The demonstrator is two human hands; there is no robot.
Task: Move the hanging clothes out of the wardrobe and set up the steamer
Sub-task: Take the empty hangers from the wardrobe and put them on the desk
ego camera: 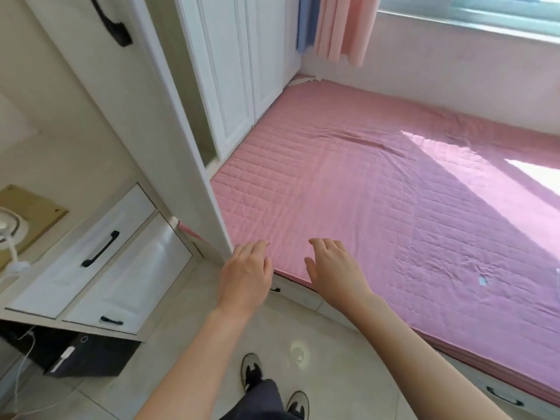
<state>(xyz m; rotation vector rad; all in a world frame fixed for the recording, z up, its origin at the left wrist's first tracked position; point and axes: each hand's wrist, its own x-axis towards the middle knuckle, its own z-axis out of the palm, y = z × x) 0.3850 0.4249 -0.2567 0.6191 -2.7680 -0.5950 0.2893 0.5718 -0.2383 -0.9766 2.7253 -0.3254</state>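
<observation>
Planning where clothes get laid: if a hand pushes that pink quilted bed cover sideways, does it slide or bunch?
Probably bunches: the pink quilted cover shows creases across its middle and wrinkles toward the right, so it looks floppy. Likely light and thin, since its front edge lies flat. May slide some; nothing visibly pins it.

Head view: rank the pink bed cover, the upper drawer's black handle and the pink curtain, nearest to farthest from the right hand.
1. pink bed cover, directly beside the right hand.
2. black handle, off to the left on the drawer.
3. pink curtain, far back by the window.
</observation>
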